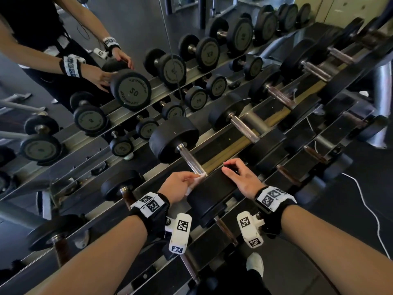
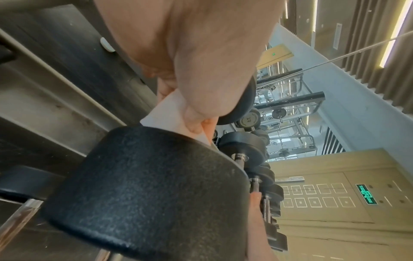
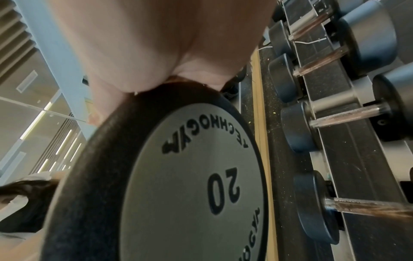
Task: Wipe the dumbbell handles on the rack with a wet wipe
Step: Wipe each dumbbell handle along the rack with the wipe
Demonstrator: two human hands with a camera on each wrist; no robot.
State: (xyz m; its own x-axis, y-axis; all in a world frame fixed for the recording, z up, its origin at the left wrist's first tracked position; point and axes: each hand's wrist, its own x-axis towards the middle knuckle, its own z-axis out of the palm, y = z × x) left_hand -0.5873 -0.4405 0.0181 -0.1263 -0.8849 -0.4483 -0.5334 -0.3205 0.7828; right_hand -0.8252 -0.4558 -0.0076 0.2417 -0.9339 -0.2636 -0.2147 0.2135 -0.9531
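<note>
Left hand fingers clamped on wipe at handle; right hand fingers loosely together atop weight, three o'clock.

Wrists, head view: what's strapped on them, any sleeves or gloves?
No sleeves or gloves; forearms and both hands are bare. The left hand and right hand each have a black wrist strap carrying white blocks printed with black square tags. A white camera housing, also tagged, hangs under each wrist.
</note>
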